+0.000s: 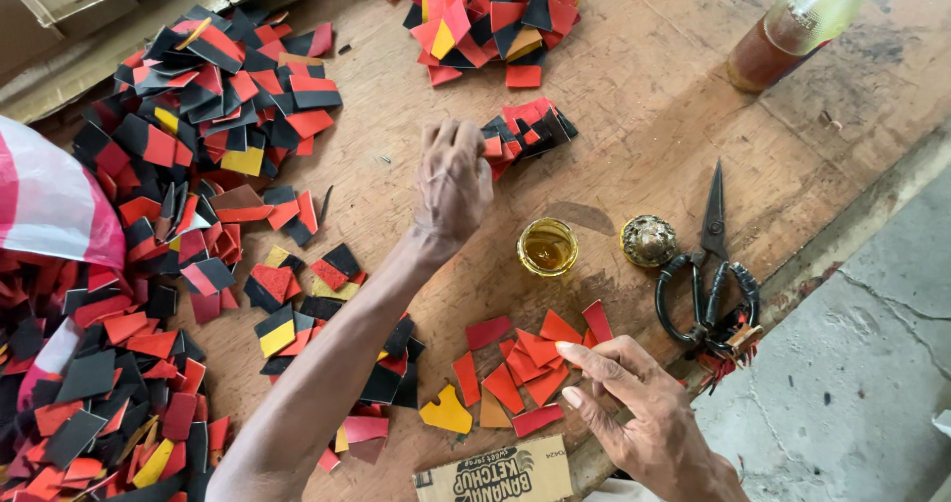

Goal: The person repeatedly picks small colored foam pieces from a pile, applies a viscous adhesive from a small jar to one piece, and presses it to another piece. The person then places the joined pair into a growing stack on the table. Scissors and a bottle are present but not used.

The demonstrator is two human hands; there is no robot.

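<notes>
Left hand [451, 180] reaches out clenched beside a fanned stack of red-black pieces [525, 131]; right hand [634, 403], released, fingers loose, hovers by red pieces [525, 363], glue jar [547, 246] between them on the counter [644, 96]

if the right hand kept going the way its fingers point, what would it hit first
The right hand points up-left, fingertips already at the edge of the loose red and orange pieces. It would meet those first. The left hand is further off, at a small stack.
</notes>
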